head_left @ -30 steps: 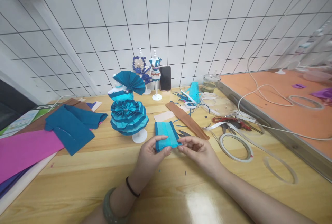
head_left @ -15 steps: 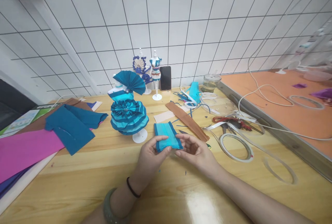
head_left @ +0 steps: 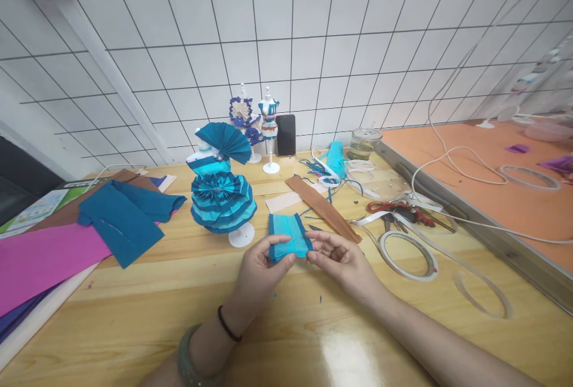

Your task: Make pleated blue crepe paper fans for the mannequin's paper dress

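My left hand [head_left: 259, 270] pinches the near left edge of a small pleated piece of light blue paper with dark blue borders [head_left: 287, 235], held just above the wooden table [head_left: 156, 309]. My right hand [head_left: 342, 261] pinches the same piece at its near right corner, fingers curled. Behind the paper stands a small mannequin in a blue pleated paper dress [head_left: 221, 187] on a white stand.
Dark blue paper [head_left: 119, 217] and pink sheets [head_left: 40, 258] lie at the left. A brown strip [head_left: 322, 205], scissors [head_left: 403, 211], tape rings [head_left: 409, 255], paper scraps, a glass jar [head_left: 363, 143], a phone [head_left: 285, 135] and two small mannequins [head_left: 257, 121] sit behind and right. Cables cross an orange table [head_left: 483, 178].
The pleated piece has been turned slightly in my fingers and sits a little narrower; my right fingers have shifted along its right edge. Both hands stay in place.
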`<action>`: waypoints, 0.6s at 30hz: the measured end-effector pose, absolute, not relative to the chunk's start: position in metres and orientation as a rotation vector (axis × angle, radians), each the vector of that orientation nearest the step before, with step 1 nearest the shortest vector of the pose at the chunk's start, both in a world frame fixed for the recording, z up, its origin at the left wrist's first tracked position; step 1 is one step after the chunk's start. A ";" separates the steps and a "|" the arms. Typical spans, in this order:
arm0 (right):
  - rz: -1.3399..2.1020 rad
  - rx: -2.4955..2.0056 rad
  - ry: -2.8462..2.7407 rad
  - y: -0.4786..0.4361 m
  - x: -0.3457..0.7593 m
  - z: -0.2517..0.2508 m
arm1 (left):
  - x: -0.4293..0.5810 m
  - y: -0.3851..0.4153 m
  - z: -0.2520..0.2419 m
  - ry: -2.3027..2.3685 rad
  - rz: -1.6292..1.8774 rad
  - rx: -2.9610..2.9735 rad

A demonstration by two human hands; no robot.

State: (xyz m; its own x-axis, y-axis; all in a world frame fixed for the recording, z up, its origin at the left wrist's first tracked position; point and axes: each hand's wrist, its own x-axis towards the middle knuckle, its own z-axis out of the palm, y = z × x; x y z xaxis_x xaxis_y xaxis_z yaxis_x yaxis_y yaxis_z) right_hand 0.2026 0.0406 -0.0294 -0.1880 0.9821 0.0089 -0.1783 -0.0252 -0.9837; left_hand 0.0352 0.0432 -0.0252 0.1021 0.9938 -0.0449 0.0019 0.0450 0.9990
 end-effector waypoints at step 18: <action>0.456 -1.008 -1.965 0.034 0.209 -0.024 | 0.036 0.040 -0.032 1.191 1.128 1.498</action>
State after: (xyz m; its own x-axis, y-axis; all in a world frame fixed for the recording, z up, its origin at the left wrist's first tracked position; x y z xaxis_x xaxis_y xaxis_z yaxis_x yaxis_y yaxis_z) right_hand 0.2088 0.0337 -0.0244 -0.3060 0.7922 0.5280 0.4789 0.6074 -0.6339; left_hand 0.0363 0.0401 -0.0318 0.1245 0.9845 0.1233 0.1764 -0.1443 0.9737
